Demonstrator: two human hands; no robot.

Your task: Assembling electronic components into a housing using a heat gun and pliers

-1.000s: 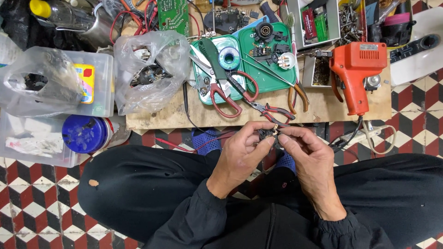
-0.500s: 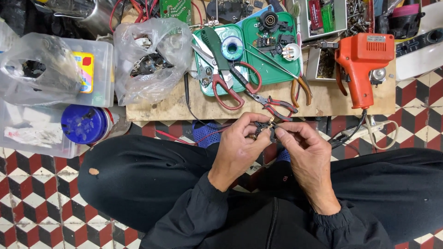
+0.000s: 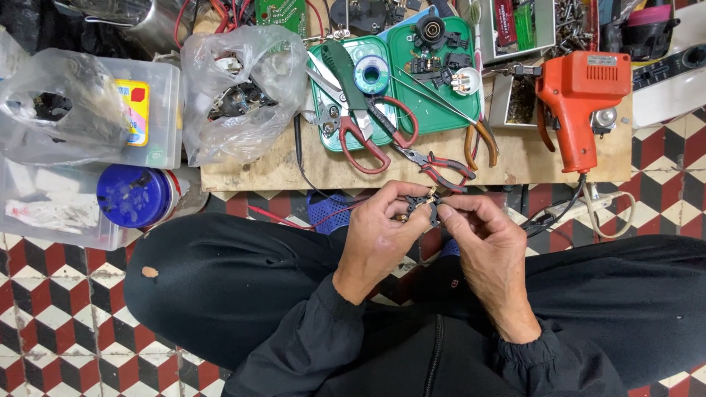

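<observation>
Both my hands meet over my lap, just in front of a low wooden board (image 3: 515,158). My left hand (image 3: 379,231) and my right hand (image 3: 485,239) pinch a small black electrical part (image 3: 424,206) with brass contacts between their fingertips. A thin red wire (image 3: 294,220) runs from near the part toward the left. Red-handled pliers (image 3: 441,165) lie on the board right above my fingers. I sit cross-legged in black clothing.
The board holds a green tray (image 3: 441,110) with red-handled scissors (image 3: 368,136), a solder spool and black parts, an orange soldering gun (image 3: 581,103), and a clear bag of parts (image 3: 235,88). Left stand clear plastic boxes (image 3: 151,125) and a blue-lidded jar (image 3: 132,195). The floor is red, black and white tile.
My hands stay together on the small part with only slight finger shifts. The view has tilted a little, so the board sits lower in frame.
</observation>
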